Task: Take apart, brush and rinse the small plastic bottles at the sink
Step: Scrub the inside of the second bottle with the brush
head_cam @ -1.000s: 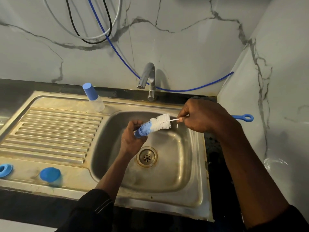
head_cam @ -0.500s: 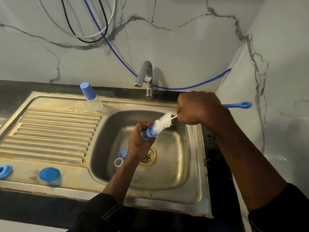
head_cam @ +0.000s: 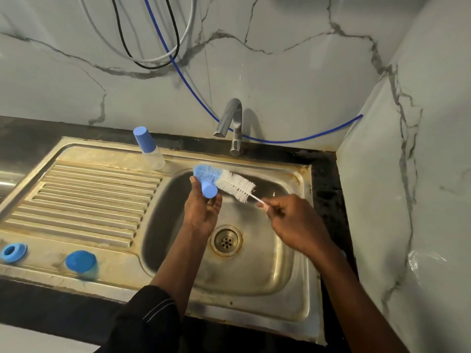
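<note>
Over the sink basin (head_cam: 267,271), my left hand (head_cam: 202,212) holds a small blue bottle cap (head_cam: 209,191) between its fingertips. My right hand (head_cam: 293,222) grips the thin white stem of a bottle brush (head_cam: 235,186). The brush's blue-and-white bristle head lies across the top of the cap, its blue tip past my left fingers. A clear small bottle (head_cam: 150,151) with a tall blue cap stands upright on the sink's back rim. On the front left of the drainboard (head_cam: 84,197) lie a blue ring piece (head_cam: 12,252) and a blue round lid (head_cam: 81,263).
A chrome tap (head_cam: 232,123) rises behind the basin, with no water seen running. A blue hose and black and white cables hang on the marble wall. A side wall stands close on the right. The drain (head_cam: 226,241) sits mid-basin.
The brush has come out of the cap and now lies across it, bristles fully showing. My right hand dropped lower and nearer me. The small rings seen in the basin are out of sight.
</note>
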